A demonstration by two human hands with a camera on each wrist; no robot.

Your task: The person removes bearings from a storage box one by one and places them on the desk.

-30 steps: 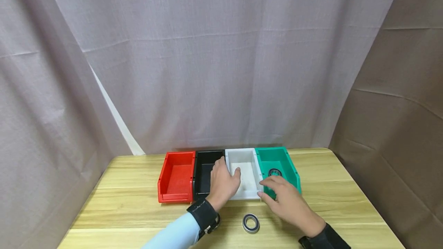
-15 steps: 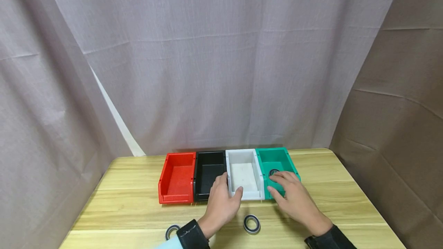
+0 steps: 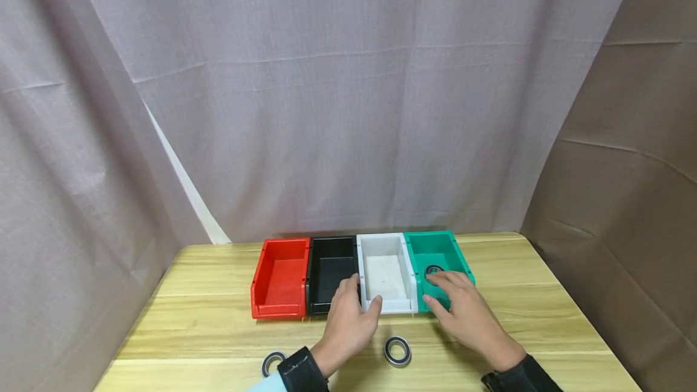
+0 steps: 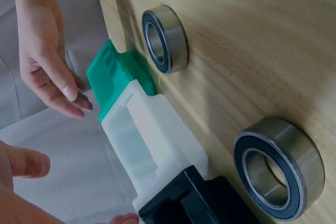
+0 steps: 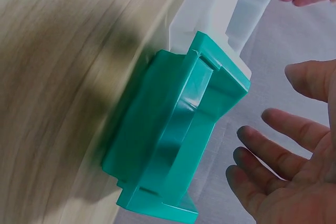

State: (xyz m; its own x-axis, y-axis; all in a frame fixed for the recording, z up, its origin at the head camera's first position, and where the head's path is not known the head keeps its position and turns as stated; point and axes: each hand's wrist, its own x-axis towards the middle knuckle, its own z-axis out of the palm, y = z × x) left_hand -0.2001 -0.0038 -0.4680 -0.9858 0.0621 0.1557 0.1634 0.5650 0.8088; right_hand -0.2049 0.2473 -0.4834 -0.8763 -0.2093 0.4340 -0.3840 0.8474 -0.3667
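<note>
My left hand (image 3: 350, 325) hovers at the front of the black bin (image 3: 332, 271) and the white bin (image 3: 385, 277), fingers relaxed and holding nothing. Over the front of the green bin (image 3: 435, 247) my right hand (image 3: 468, 316) hangs with fingers apart and its palm bare, as the right wrist view shows. A ball bearing (image 3: 434, 271) lies inside the green bin, partly covered by that hand's fingers. On the table in front of the white bin rests another bearing (image 3: 397, 351). A third bearing (image 3: 272, 363) sits left of my left wrist, partly hidden by the cuff.
The red bin (image 3: 280, 277) stands at the left end of the row, side by side with the others on a wooden table (image 3: 190, 319). Grey curtain (image 3: 348, 107) hangs close behind, and brown cloth (image 3: 615, 198) borders the right side.
My left hand has drawn back from the black bin toward the front, uncovering the bearing by its wrist. My right hand has shifted slightly right, over the green bin. Both are nearly still since half a second ago.
</note>
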